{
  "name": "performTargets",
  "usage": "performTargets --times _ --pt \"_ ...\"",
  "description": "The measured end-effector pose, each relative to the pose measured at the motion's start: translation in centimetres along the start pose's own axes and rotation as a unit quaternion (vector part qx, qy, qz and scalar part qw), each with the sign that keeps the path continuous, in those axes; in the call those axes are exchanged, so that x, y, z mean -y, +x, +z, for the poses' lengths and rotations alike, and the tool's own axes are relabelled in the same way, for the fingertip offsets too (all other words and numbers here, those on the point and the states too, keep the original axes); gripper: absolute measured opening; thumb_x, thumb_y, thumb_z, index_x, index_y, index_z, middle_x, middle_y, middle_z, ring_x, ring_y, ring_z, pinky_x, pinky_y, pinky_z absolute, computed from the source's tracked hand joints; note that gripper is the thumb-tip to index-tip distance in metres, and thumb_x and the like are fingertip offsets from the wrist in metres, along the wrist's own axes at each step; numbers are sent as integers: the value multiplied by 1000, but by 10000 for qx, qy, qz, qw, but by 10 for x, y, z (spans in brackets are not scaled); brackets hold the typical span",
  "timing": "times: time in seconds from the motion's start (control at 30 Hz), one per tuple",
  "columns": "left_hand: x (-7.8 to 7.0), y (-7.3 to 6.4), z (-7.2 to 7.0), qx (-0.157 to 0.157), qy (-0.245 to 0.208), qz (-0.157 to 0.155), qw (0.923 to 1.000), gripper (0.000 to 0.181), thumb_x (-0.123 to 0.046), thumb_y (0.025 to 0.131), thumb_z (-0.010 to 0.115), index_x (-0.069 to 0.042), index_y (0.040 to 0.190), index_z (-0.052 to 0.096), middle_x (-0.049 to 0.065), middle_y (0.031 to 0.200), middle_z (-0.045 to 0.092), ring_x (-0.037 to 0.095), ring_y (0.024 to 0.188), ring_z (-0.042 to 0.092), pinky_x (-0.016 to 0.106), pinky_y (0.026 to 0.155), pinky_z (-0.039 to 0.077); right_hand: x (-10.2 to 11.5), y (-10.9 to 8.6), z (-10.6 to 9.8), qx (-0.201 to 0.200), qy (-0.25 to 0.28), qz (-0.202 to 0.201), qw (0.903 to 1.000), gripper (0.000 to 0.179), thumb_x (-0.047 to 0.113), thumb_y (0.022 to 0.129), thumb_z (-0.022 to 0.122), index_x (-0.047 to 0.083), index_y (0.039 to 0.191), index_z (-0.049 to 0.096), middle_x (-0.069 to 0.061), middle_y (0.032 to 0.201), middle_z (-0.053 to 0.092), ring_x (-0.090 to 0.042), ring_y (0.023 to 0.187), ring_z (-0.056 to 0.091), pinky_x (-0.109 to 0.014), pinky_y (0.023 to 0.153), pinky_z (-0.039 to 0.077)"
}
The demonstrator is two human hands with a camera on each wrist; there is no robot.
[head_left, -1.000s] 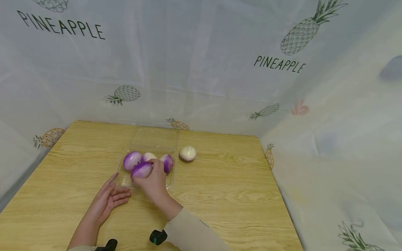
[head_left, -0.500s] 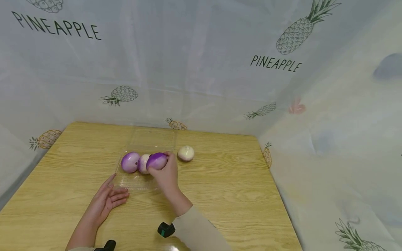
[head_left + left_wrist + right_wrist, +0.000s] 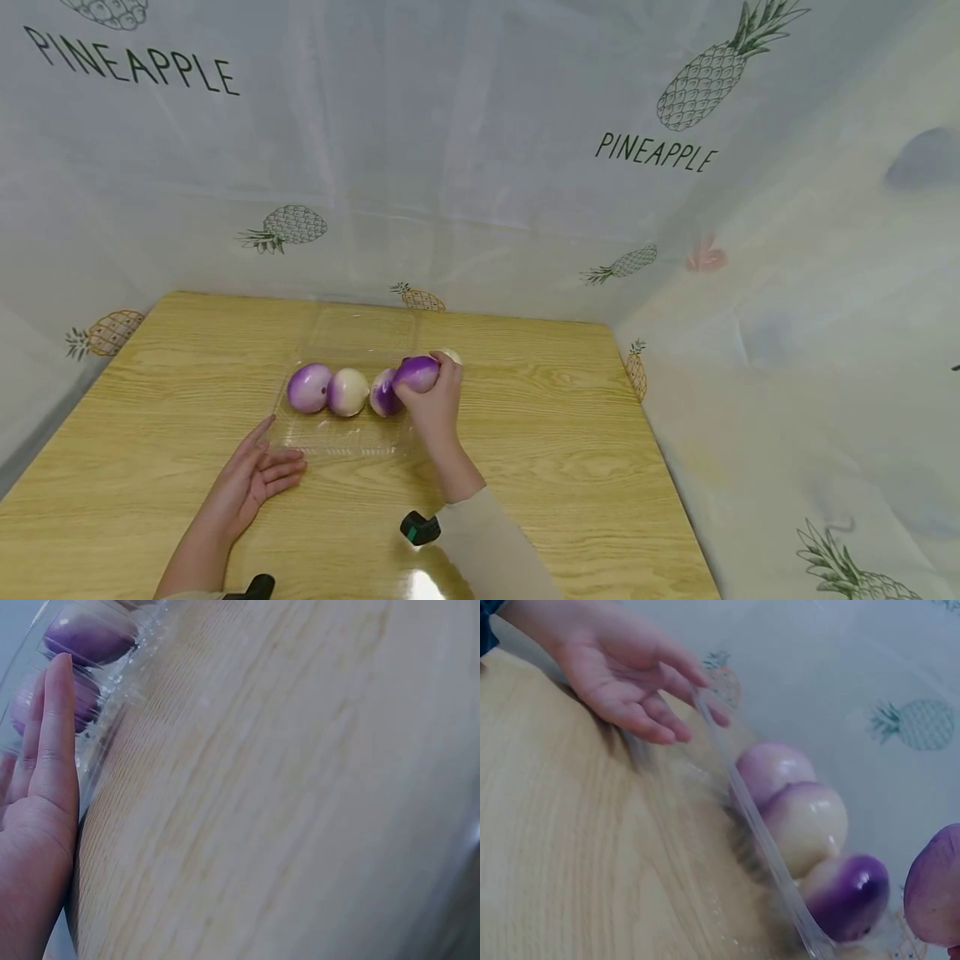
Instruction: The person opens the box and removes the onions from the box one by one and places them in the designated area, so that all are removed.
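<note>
My right hand [image 3: 438, 410] holds a purple-and-white onion [image 3: 417, 374] between thumb and fingers, at the right side of an open clear plastic box [image 3: 341, 442]. In the box's far half sit three onions in a row: a mauve one [image 3: 307, 389], a mostly cream one [image 3: 347, 393] and a dark purple one [image 3: 382, 395], partly covered by the held onion. A pale onion [image 3: 452, 356] outside the box is mostly hidden behind the right hand. My left hand [image 3: 251, 479] lies at the box's near left corner, fingers extended, fingertips by the rim.
The box's clear lid [image 3: 363, 327] is folded back toward the far edge of the wooden table [image 3: 540, 433]. Behind the table hangs a pineapple-print curtain [image 3: 480, 167], which also covers the sides.
My right hand has carried the held onion rightward across the box, from its left-middle to its right side. The cream onion is uncovered now. The left hand has stayed at the corner.
</note>
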State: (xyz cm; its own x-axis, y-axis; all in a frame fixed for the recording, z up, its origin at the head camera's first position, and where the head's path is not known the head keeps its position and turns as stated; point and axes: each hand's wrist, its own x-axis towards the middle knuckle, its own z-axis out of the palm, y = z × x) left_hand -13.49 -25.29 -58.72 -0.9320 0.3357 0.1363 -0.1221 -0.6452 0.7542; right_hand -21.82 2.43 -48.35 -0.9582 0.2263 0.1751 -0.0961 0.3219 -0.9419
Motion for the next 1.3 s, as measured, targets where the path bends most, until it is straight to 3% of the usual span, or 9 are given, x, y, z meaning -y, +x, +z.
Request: performTargets --times 0.5,0.77,1.3 --pt "0 1 -2 7 99 9 10000 57 -16 110 16 -15 152 -22 15 115 67 30 107 65 42 90 53 -23 25 -34 -388 30 351 9986 73 12 69 78 17 138 53 -13 130 39 -35 115 51 -50 91 51" --pt "2 0 -4 50 24 9 10000 55 -15 110 15 -20 155 -16 16 116 66 30 108 65 42 91 53 -36 35 -47 -610 57 529 9967 77 12 69 78 18 141 52 -15 130 37 -37 116 49 -51 93 48" --pt "1 0 -4 58 64 28 10000 58 -16 110 16 -14 151 -23 15 115 66 30 108 65 42 91 53 -73 55 -60 -1150 -298 576 9912 60 14 67 83 9 124 64 -17 123 40 -38 110 53 -50 92 49"
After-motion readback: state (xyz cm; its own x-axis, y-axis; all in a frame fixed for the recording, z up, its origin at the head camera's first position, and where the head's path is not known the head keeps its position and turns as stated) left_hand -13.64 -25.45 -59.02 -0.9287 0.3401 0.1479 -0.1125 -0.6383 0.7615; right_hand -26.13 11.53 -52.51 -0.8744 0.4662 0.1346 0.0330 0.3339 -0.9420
